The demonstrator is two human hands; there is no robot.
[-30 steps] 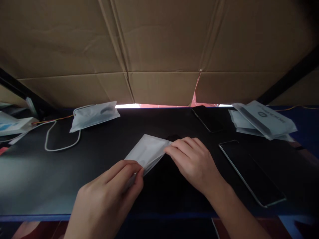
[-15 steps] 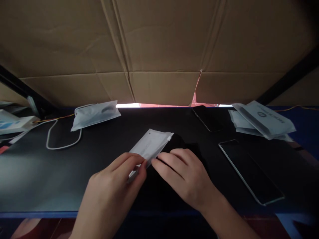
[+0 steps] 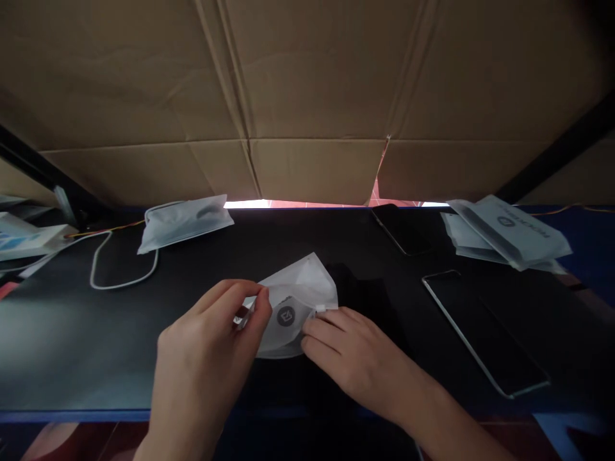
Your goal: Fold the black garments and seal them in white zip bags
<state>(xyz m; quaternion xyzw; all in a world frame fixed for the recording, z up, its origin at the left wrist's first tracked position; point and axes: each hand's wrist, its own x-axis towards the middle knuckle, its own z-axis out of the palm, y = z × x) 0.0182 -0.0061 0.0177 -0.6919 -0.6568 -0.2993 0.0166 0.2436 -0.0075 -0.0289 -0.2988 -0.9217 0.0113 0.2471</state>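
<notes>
A frosted white zip bag (image 3: 307,282) with a round dark logo lies between my hands above the black table, its mouth parted along the far right side. My left hand (image 3: 211,333) pinches the bag's left edge between thumb and forefinger. At the bag's right corner, beside the small white slider, my right hand (image 3: 346,349) has its fingers curled on the edge; the thumb is hidden. What the bag holds, if anything, cannot be made out.
Right of my hands lies a phone-shaped item with a pale edge (image 3: 485,333); a dark phone (image 3: 401,230) lies behind. Frosted bags (image 3: 523,230) are stacked far right. Another filled bag (image 3: 187,221), a white cable (image 3: 92,269) and a white box (image 3: 43,242) are left. Cardboard (image 3: 307,83) stands behind.
The bag has turned and spread, so its logo and parted mouth now show. My left hand has moved slightly up and left; my right hand has closed on the bag's right corner.
</notes>
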